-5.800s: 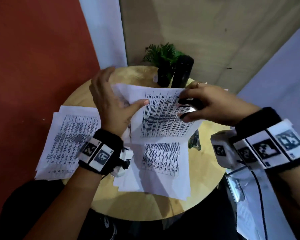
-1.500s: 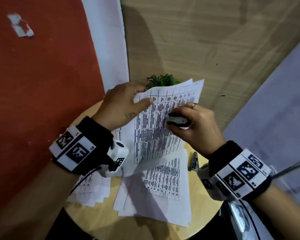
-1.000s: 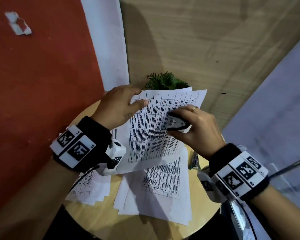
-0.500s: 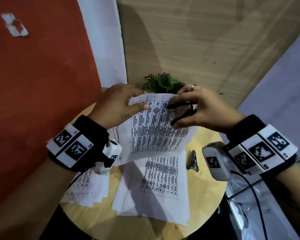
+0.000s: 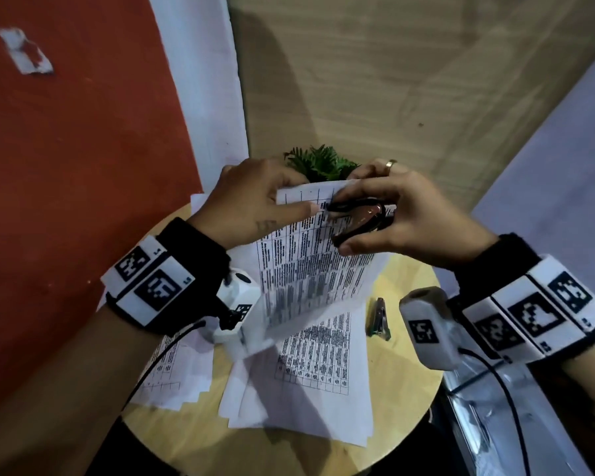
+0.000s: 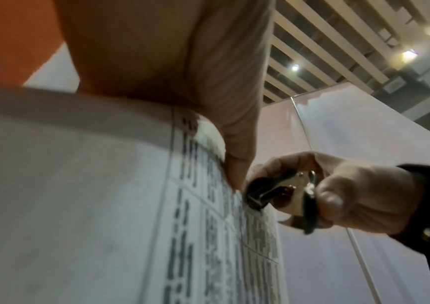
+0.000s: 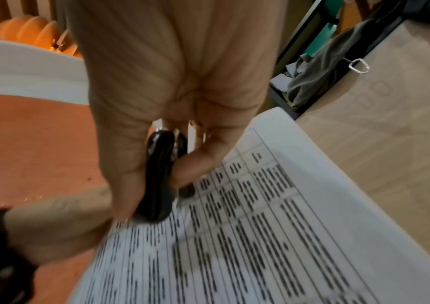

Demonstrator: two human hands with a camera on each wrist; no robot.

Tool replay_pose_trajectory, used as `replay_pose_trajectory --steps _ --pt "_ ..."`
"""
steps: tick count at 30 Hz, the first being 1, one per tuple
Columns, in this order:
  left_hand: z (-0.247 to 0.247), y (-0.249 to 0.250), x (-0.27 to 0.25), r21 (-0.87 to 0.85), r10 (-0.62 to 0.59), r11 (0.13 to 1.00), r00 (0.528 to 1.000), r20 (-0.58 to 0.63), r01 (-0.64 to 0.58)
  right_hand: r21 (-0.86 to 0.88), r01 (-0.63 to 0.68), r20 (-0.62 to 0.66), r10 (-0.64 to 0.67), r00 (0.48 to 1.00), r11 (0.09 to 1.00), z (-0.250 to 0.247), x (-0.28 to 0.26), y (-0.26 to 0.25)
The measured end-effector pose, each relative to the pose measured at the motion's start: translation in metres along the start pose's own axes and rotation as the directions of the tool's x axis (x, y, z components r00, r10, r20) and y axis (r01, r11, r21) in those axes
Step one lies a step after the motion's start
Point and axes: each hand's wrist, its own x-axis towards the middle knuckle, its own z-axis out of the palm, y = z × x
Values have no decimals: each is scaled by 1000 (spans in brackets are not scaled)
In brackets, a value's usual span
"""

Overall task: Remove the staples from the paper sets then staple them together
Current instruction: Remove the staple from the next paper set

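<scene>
My left hand (image 5: 255, 201) holds a printed paper set (image 5: 310, 269) upright above the round table (image 5: 402, 372), pinching it near the top edge, thumb (image 6: 237, 160) on the front. My right hand (image 5: 402, 218) grips a black staple remover (image 5: 358, 218), whose jaws touch the paper's top edge right beside my left thumb. In the left wrist view the staple remover (image 6: 268, 193) bites at the paper corner (image 6: 239, 197). In the right wrist view the remover (image 7: 159, 179) sits between my thumb and fingers over the sheet (image 7: 260, 226). I cannot make out the staple.
More printed sheets (image 5: 316, 372) lie in the table's middle, and another stack (image 5: 172, 372) hangs over its left edge. A small stapler (image 5: 378, 317) lies on the wood at the right. A green plant (image 5: 320, 164) stands behind the hands. Walls close in behind.
My right hand has carried the staple remover from the middle of the sheet up to its top edge, next to my left thumb. The held paper set has turned more upright.
</scene>
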Motion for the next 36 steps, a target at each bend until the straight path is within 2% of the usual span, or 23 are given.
replay_pose_trajectory --steps 2,4,5,8,13,21,32,36 --pt "1 -4 0 -87 -13 996 1000 17 15 -98 98 -167 -114 979 990 10 -5 -2" --pt "2 -6 1 -140 -27 990 999 27 31 -258 150 -324 -232 917 954 23 -10 -4" --pt "3 -5 1 -156 -33 987 999 34 38 -331 161 -355 -281 891 930 29 -12 -5" --pt "2 -3 2 -194 -58 979 997 58 68 -444 193 -318 -356 879 875 38 -12 -3" --pt "-5 0 1 -221 -63 971 992 114 87 -459 244 -255 -389 885 854 35 -9 -7" --pt "-6 7 1 -213 -52 974 990 129 78 -507 291 -177 -429 886 811 32 -5 -8" --pt "-7 10 -4 -273 -130 944 971 200 183 -558 301 -139 -445 885 773 31 -4 -7" --pt "-10 11 -4 -257 -142 945 961 236 203 -582 335 -90 -468 879 741 32 0 -6"
